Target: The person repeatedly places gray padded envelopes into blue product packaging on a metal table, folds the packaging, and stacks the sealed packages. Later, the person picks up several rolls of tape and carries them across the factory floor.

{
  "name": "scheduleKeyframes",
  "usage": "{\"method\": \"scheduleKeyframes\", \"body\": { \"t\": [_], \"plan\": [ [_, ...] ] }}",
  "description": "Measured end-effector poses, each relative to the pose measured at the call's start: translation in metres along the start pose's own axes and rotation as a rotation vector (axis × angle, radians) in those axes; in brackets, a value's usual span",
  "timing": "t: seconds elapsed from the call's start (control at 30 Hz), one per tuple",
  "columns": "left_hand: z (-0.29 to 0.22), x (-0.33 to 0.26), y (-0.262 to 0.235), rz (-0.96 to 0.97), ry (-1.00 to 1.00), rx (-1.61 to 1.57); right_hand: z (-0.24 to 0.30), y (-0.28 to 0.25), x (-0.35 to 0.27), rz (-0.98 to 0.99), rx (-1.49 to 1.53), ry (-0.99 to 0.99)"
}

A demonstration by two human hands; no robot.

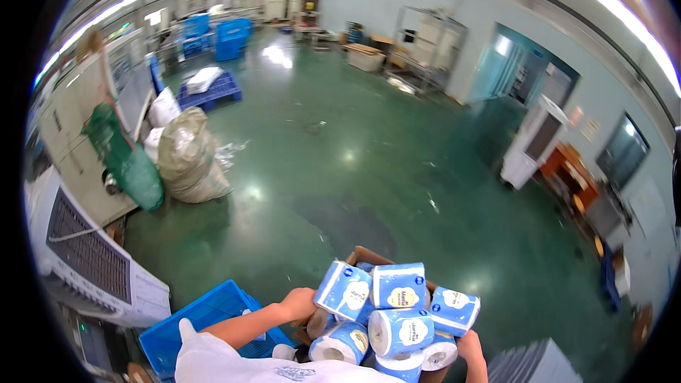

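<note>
In front of my body is a brown cardboard box (pixel 364 254), heaped above its rim with several blue-and-white packs of toilet paper rolls (pixel 401 332). My left hand (pixel 301 305) is closed at the box's left side, beside an upper pack (pixel 344 291). At the right side my right hand (pixel 469 347) grips the box, just below another tilted pack (pixel 455 311). The packs and the box wall cover most of the fingers of both hands. Much of the box is hidden beneath the rolls.
A blue plastic crate (pixel 191 319) stands close on my left, next to a white air cooler (pixel 85 255). Farther left are a large stuffed sack (pixel 188 159) and a blue pallet (pixel 225 86). Another cooler (pixel 535 142) stands right; a grey object (pixel 535 365) is near my right.
</note>
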State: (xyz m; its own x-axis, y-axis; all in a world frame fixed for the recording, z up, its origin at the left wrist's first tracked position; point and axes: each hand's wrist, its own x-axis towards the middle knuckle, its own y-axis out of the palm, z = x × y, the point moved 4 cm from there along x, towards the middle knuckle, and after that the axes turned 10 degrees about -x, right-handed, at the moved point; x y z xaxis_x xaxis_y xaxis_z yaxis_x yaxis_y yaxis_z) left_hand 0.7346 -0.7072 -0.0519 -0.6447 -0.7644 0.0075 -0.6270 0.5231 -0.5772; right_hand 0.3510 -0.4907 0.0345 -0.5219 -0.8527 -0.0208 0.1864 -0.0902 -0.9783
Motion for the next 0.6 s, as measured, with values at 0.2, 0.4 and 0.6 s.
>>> {"method": "scheduleKeyframes", "body": {
  "t": [0.2,0.4,0.6],
  "plan": [
    [-0.015,-0.017,0.006,-0.122,-0.126,-0.003,-0.003,-0.005,0.033,-0.010,0.063,-0.237],
    [-0.016,-0.020,0.029,-0.229,-0.192,0.007,-0.030,0.038,0.092,0.011,0.165,-0.308],
    [0.046,0.012,0.045,-0.309,-0.324,0.079,0.009,0.090,0.187,0.056,0.145,-0.564]
  ]
}}
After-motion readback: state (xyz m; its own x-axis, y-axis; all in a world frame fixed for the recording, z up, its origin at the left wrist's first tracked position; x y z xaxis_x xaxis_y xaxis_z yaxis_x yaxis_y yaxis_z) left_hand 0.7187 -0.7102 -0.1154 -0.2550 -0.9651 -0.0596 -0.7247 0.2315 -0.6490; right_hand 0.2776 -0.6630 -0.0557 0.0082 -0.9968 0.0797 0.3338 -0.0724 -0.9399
